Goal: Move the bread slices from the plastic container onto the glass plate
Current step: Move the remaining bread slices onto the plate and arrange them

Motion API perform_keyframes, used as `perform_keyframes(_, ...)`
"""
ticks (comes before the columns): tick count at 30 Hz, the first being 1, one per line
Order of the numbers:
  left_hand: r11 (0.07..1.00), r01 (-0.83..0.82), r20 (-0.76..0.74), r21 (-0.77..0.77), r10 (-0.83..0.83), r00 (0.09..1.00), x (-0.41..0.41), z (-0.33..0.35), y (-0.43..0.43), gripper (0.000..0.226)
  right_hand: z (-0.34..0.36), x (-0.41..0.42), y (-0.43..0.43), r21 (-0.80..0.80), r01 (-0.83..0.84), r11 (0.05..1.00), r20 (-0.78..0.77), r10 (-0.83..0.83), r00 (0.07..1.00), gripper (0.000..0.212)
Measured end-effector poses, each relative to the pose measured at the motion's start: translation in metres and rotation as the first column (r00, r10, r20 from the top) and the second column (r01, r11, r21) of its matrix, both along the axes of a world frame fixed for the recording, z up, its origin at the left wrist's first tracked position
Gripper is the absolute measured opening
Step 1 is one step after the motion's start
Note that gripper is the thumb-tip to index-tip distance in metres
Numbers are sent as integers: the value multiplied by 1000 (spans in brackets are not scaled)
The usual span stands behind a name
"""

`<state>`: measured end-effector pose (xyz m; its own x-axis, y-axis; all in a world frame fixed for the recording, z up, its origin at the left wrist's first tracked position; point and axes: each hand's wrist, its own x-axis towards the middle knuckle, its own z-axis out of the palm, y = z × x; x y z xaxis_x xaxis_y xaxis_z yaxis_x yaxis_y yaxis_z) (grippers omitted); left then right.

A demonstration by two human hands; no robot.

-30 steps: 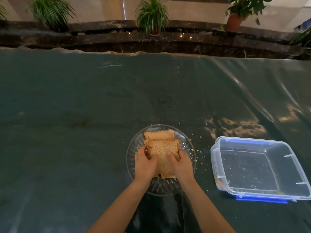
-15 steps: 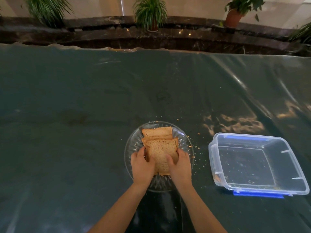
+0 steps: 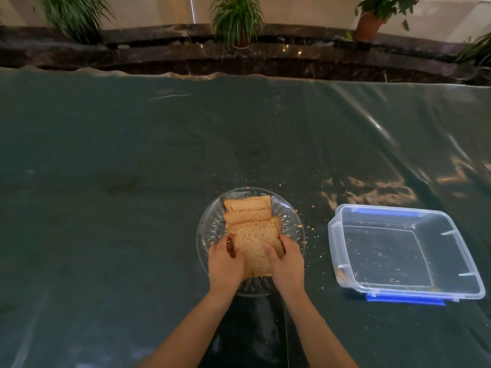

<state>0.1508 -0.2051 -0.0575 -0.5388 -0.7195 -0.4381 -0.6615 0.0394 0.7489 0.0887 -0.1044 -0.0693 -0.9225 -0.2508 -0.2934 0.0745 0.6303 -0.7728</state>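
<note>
A round cut-glass plate [image 3: 210, 229] sits on the dark table in front of me. Brown bread slices [image 3: 252, 235] lie overlapping on it, fanned away from me. My left hand [image 3: 224, 264] grips the nearest slice on its left side and my right hand [image 3: 288, 261] grips its right side, thumbs on top. The clear plastic container [image 3: 463, 261] with blue clips stands to the right of the plate, holding only crumbs.
A shiny plastic sheet [image 3: 132, 155] covers the dark table. Crumbs [image 3: 310, 227] are scattered between plate and container. Beyond the far table edge runs a dark stone ledge [image 3: 292, 57] with potted plants [image 3: 236, 19].
Both hands stay on the nearest slice over the plate. They have barely shifted; the view has tilted slightly, so plate and container sit a little higher in frame.
</note>
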Motion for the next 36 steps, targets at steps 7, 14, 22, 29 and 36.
perform_keyframes(7,998,-49,-9,-32,48,999,2,1,4,40,-1,2,2,8,-7,1000,-51,7,999,45)
perform_keyframes(14,991,-12,-51,-134,5,999,7,0,17,44,8,10,10,44,-61,997,-146,66,987,42)
perform_keyframes(22,983,-118,-31,142,123,992,9,10,2,47,23,0,17,-266,113,957,237,-48,970,38)
perform_keyframes(29,970,-175,-55,169,187,981,29,-1,11,45,7,11,29,-116,-35,993,55,42,998,36)
perform_keyframes(36,985,-164,-64,56,167,984,24,-4,20,42,1,17,21,-61,8,998,1,-8,1000,38)
